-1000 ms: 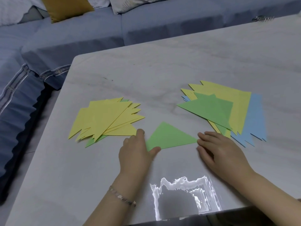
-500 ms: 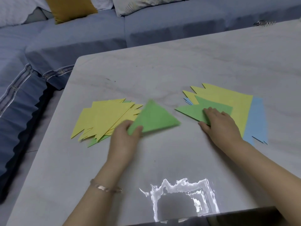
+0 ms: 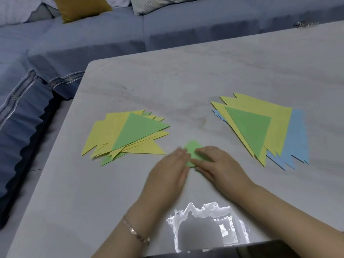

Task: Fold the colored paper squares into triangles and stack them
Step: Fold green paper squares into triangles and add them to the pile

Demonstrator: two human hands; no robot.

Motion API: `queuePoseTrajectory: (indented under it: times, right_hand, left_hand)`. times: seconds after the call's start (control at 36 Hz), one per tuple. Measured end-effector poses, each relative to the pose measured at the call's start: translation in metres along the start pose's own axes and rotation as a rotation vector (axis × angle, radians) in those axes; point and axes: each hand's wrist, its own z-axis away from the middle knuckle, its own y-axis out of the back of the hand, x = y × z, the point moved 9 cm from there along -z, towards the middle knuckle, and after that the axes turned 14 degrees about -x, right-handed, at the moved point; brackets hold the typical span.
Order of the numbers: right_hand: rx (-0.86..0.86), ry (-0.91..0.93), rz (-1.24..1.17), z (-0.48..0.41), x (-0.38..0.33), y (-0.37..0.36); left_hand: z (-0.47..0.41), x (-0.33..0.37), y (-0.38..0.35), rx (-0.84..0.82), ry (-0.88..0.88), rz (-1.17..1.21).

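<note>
A blue sofa [image 3: 111, 40] wraps the grey table [image 3: 186, 75] from 9 to 12 o'clock. Taking the small green paper [image 3: 192, 148] as centre, a loose pile [image 3: 279, 131] of yellow, green and blue sheets lies at 2 o'clock, and the stack [image 3: 111, 131] of yellow triangles, topped by a green one [image 3: 139, 131], lies at 10 o'clock. The right hand [image 3: 221, 166] lays straight fingers flat on the paper from 4 o'clock. The left hand [image 3: 167, 175] touches its edge from 7 o'clock, fingers straight and grasping nothing. A bracelet [image 3: 135, 233] circles the left wrist.
</note>
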Motion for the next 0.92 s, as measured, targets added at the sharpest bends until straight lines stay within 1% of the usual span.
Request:
queuePoseTrajectory:
  times: [0.08,0.22,0.28,0.44,0.56,0.72,0.81,0.92]
  right_hand:
    - [-0.052,0.023,-0.012,0.003,-0.007,-0.004]
    - [-0.054,0.056,0.024,0.020,-0.007,0.001]
    - [-0.052,0.047,0.057,0.028,-0.004,0.001]
    - [0.044,0.002,0.084,0.047,0.009,0.013]
    - [0.120,-0.071,0.118,0.066,0.029,0.026]
    - [0.173,-0.095,0.174,0.075,0.032,0.031]
    - [0.175,-0.103,0.165,0.073,0.033,0.031]
    - [0.178,-0.095,0.162,0.075,0.032,0.031]
  left_hand:
    - [0.004,0.001,-0.026,-0.073,0.020,-0.004]
    - [0.010,-0.004,-0.042,-0.130,-0.007,-0.077]
    - [0.011,-0.003,-0.044,-0.167,-0.011,-0.062]
    - [0.012,-0.005,-0.050,-0.223,0.032,-0.106]
    - [0.012,-0.006,-0.049,-0.205,0.057,-0.101]
    - [0.012,-0.007,-0.041,-0.186,0.073,-0.104]
    - [0.019,-0.017,-0.029,-0.130,0.096,-0.094]
    - [0.035,-0.036,-0.005,0.004,0.151,-0.069]
